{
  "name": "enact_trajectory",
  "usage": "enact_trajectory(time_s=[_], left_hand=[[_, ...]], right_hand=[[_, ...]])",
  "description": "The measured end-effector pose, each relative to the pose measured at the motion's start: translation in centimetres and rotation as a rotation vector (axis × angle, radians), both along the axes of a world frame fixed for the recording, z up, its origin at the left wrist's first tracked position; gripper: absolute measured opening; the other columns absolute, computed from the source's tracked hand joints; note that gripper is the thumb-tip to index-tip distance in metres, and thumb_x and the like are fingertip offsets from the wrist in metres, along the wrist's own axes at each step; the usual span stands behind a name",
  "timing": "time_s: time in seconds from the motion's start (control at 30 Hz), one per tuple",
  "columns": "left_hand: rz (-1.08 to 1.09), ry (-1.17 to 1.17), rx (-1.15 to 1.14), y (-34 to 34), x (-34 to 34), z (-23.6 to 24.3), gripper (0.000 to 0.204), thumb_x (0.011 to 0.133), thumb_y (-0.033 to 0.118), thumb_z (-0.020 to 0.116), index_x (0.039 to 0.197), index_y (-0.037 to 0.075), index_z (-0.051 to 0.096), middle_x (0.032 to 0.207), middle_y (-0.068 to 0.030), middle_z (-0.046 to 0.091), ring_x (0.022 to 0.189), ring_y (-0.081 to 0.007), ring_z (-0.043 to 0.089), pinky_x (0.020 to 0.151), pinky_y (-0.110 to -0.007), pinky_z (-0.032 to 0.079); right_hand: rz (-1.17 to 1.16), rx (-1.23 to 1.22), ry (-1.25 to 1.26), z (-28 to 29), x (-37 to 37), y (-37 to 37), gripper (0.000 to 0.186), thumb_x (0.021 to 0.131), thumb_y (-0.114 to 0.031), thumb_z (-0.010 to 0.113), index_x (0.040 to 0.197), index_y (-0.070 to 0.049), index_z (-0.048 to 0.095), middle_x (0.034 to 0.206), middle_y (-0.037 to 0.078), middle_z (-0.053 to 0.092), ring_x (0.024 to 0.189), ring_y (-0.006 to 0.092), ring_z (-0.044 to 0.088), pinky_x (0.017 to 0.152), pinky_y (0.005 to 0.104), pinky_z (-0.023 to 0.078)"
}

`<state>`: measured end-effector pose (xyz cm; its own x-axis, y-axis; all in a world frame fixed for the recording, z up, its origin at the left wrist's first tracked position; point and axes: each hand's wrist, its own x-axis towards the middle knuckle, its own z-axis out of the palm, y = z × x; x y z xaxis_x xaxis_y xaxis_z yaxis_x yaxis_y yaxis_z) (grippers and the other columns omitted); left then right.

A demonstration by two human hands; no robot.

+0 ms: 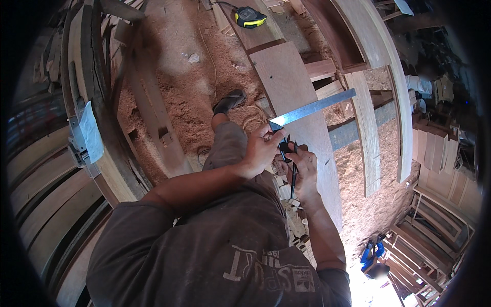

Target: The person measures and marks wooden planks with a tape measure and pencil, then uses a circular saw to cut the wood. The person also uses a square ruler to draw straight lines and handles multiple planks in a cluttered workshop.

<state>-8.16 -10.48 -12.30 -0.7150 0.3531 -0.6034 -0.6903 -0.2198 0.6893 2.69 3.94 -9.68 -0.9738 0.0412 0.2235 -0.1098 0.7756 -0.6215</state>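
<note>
A metal square [314, 106] lies across a long flat wooden board [286, 77], its steel blade reaching past the board's right edge. My left hand [260, 151] is closed around the square's dark stock at the board's left edge. Just right of it, my right hand [305, 169] is closed on a slim dark stick [293, 184], which looks like a pencil or pen. Its upper end is beside the stock; small dark parts between the two hands are hard to make out.
A black and yellow tape measure [249, 18] rests at the board's far end. More planks [364, 133] lie to the right. Sawdust [179, 82] covers the floor around my foot. At the left stands a heavy timber [110, 148]; another person [376, 261] is at lower right.
</note>
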Motion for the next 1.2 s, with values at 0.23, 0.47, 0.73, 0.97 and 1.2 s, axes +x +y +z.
enact_trajectory(time_s=[0.23, 0.47, 0.73, 0.97, 1.2], left_hand=[[-0.014, 0.153, -0.045, -0.1, 0.8, -2.0, 0.011, 0.109, 0.012, 0.071, 0.108, 0.003, 0.066, 0.095, -0.0024, 0.068, 0.083, -0.0085, 0.067, 0.064, -0.028, 0.063], [-0.022, 0.096, -0.171, -0.1, 0.6, -0.1, 0.018, 0.109, 0.021, 0.073, 0.110, 0.004, 0.068, 0.087, -0.0002, 0.068, 0.071, -0.0066, 0.064, 0.055, -0.027, 0.056], [0.015, 0.075, -0.014, 0.9, 0.0, 1.1, 0.017, 0.111, 0.019, 0.069, 0.119, 0.004, 0.069, 0.090, -0.0008, 0.069, 0.071, -0.0059, 0.063, 0.056, -0.028, 0.056], [-0.067, 0.058, -0.059, 0.0, 0.2, -0.8, 0.016, 0.110, 0.016, 0.069, 0.124, 0.008, 0.063, 0.093, 0.0001, 0.063, 0.082, -0.0088, 0.065, 0.069, -0.032, 0.065], [-0.058, 0.105, -0.251, 0.5, 0.3, 0.2, 0.026, 0.108, 0.027, 0.075, 0.105, 0.003, 0.066, 0.084, -0.0005, 0.063, 0.069, -0.0097, 0.061, 0.056, -0.030, 0.058]], right_hand=[[-0.010, -0.032, -0.001, 0.1, -0.1, 0.1, 0.041, 0.084, -0.001, 0.085, 0.123, -0.010, 0.074, 0.136, 0.012, 0.074, 0.112, 0.0308, 0.068, 0.096, 0.0427, 0.051], [-0.102, -0.348, -0.075, 2.5, -6.6, 1.9, 0.026, 0.108, -0.016, 0.070, 0.129, -0.002, 0.076, 0.112, 0.014, 0.080, 0.091, 0.0241, 0.073, 0.079, 0.0350, 0.060], [0.082, -0.623, -0.849, 3.0, -16.4, 4.5, 0.037, 0.106, -0.037, 0.075, 0.113, -0.002, 0.080, 0.093, 0.005, 0.078, 0.071, 0.0110, 0.067, 0.061, 0.0295, 0.056], [0.116, -0.547, -0.831, 4.4, -17.8, 8.9, 0.030, 0.107, -0.032, 0.075, 0.113, -0.003, 0.081, 0.084, 0.005, 0.075, 0.071, 0.0107, 0.068, 0.063, 0.0293, 0.057], [0.034, -0.145, -0.663, 3.9, -18.4, 15.6, 0.033, 0.107, -0.034, 0.069, 0.112, -0.003, 0.079, 0.099, 0.014, 0.081, 0.092, 0.0261, 0.078, 0.081, 0.0401, 0.061]])
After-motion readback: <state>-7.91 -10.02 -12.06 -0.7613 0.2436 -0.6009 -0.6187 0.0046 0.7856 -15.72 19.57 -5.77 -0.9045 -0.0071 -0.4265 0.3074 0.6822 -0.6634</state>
